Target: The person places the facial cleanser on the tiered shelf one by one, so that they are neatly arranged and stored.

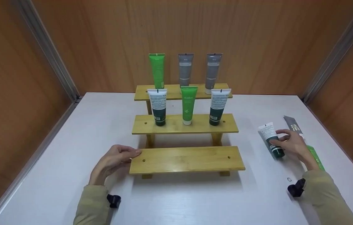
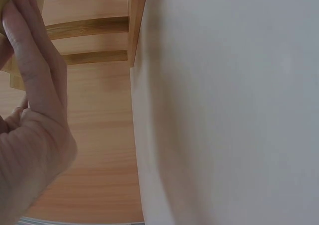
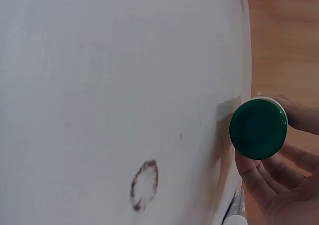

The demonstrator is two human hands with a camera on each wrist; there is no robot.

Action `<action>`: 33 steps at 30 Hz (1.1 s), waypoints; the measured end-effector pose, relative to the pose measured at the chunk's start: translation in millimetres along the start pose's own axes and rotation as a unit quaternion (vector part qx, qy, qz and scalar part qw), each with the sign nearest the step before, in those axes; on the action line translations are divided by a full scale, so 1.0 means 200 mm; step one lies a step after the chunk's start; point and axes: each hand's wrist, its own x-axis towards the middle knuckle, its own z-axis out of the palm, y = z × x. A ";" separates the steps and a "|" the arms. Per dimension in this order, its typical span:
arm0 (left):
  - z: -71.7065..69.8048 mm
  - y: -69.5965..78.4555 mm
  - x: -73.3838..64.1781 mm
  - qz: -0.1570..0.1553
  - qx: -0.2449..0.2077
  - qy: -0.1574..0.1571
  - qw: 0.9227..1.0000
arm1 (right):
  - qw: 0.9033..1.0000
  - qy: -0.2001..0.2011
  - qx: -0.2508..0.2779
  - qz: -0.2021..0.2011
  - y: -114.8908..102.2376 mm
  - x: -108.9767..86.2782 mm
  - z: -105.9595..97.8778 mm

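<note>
A three-step wooden display stand [image 1: 187, 160] stands mid-table. My left hand [image 1: 114, 159] grips the left end of its lowest step; the left wrist view shows the fingers [image 2: 31, 56] against the board. My right hand [image 1: 292, 144] holds a white and dark green squeeze tube [image 1: 271, 139] between thumb and fingers, cap end towards me. In the right wrist view its round green cap [image 3: 258, 128] faces the camera. Behind that hand lie a grey tube [image 1: 292, 124] and a green tube [image 1: 315, 157], the latter partly hidden by the wrist.
On the middle step stand two white-and-green tubes [image 1: 157, 107] with a green tube [image 1: 189, 104] between them. The top step bears a green tube [image 1: 157, 70] and two grey tubes [image 1: 185, 68]. A ring-shaped mark [image 1: 289, 179] shows on the white table [image 1: 176, 200]. Wooden walls [image 1: 195, 31] enclose it.
</note>
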 end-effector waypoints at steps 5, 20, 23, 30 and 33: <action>-0.01 0.00 0.00 0.009 -0.008 -0.013 1.000 | 1.000 0.012 0.018 -0.020 -0.02 -0.01 0.01; 0.00 0.00 0.00 0.007 -0.013 -0.014 1.000 | 0.995 0.049 0.066 -0.049 -0.14 -0.07 0.07; 0.00 0.00 0.00 0.005 -0.010 -0.015 1.000 | 0.995 0.060 0.068 -0.052 -0.17 -0.09 0.07; -0.01 0.00 0.00 0.006 -0.017 -0.019 1.000 | 0.991 0.073 0.087 -0.069 -0.23 -0.11 0.09; -0.01 0.00 0.00 0.008 -0.019 -0.019 1.000 | 0.989 0.080 0.098 -0.078 -0.25 -0.13 0.09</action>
